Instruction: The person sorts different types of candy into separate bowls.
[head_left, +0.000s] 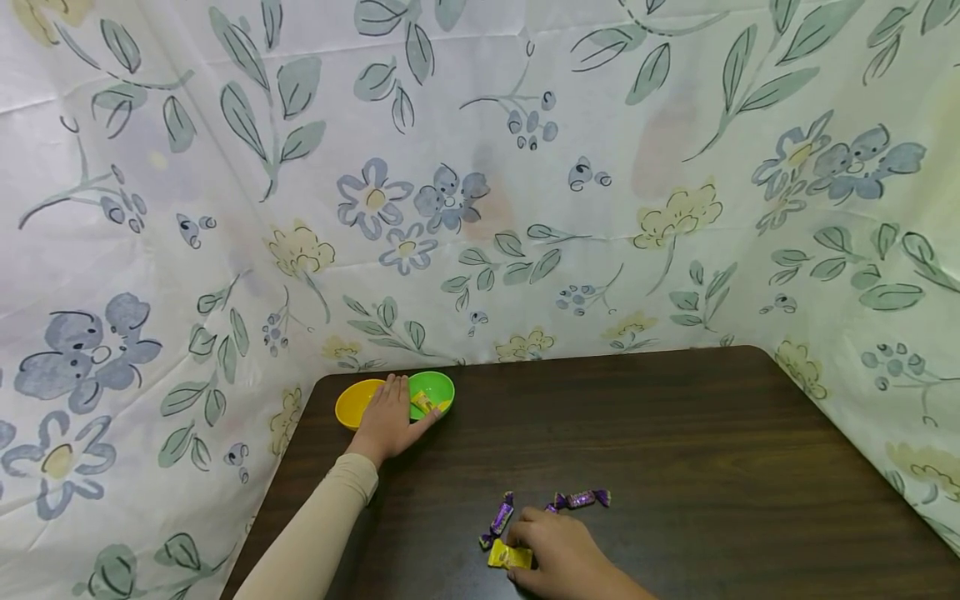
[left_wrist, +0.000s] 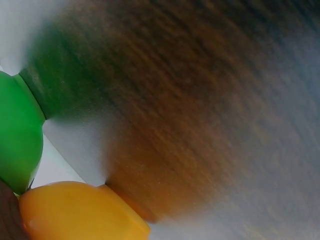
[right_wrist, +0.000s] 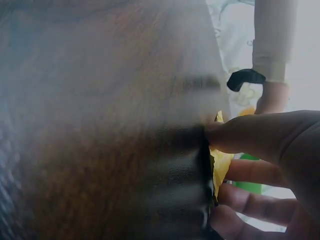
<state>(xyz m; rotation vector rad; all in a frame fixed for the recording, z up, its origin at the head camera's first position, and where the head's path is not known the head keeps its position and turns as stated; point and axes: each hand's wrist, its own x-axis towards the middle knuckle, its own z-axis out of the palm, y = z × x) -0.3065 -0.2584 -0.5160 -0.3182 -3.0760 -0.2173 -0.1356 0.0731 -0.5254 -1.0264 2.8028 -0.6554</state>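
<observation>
At the table's far left, my left hand (head_left: 387, 417) lies with straight fingers over the meeting rims of a yellow bowl (head_left: 352, 406) and a green bowl (head_left: 444, 387). Yellow-wrapped candy (head_left: 423, 402) lies inside the green one. My right hand (head_left: 558, 550), near the front edge, pinches another yellow-wrapped candy (head_left: 508, 555) between thumb and fingers at the tabletop. Purple-wrapped candies (head_left: 501, 518) lie just beyond it, one partly hidden by the hand. In the right wrist view the yellow wrapper (right_wrist: 220, 167) shows between thumb and fingers. The left wrist view shows both bowls' outer walls, not the hand's grip.
The dark wooden table (head_left: 637, 417) extends to the right of the bowls. A floral cloth (head_left: 480, 208) hangs behind it and along both sides. One more purple candy (head_left: 581, 499) lies to the right of the others.
</observation>
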